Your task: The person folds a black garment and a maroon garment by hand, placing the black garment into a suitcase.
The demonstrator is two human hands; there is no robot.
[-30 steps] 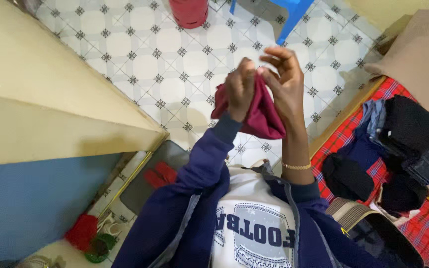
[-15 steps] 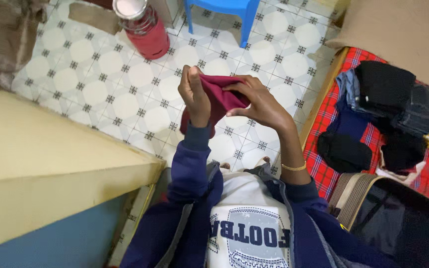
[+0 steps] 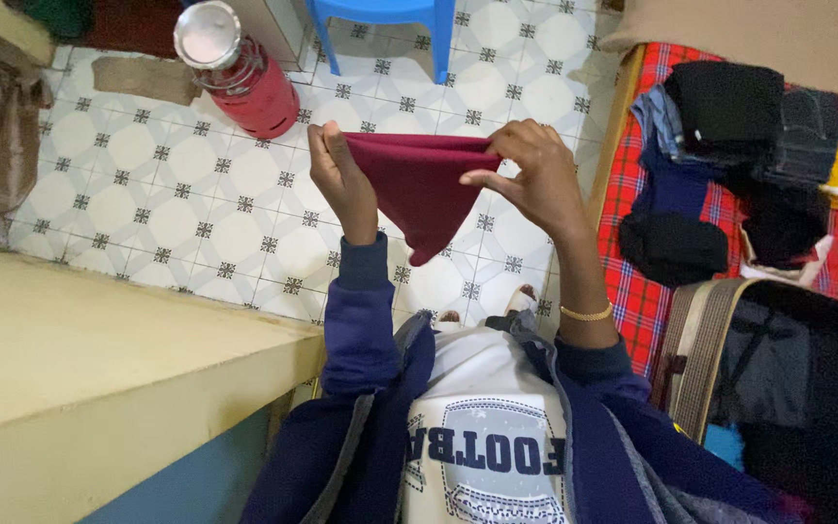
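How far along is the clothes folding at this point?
Done: a stack of folded dark clothes lies on the plaid blanket. In hand: left hand and right hand pinch a maroon cloth, stretched and hanging in a point. Left: finishing this fold, stacking it.

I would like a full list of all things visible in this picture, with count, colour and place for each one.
cloth: one, maroon, held up between both hands over the floor
gas cylinder: one, red with a metal top, on the floor at upper left
plastic stool: one, blue, at top centre, partly cut off
tiled floor: white with dark pattern
folded clothes: a pile, black, blue, one yellow, on the checked blanket
checked blanket: one, red, at right
bag: one, open, dark with tan trim, lower right
ledge: one, cream, lower left
left hand: pinches the cloth's left corner
right hand: pinches the right corner, gold bracelet on the wrist
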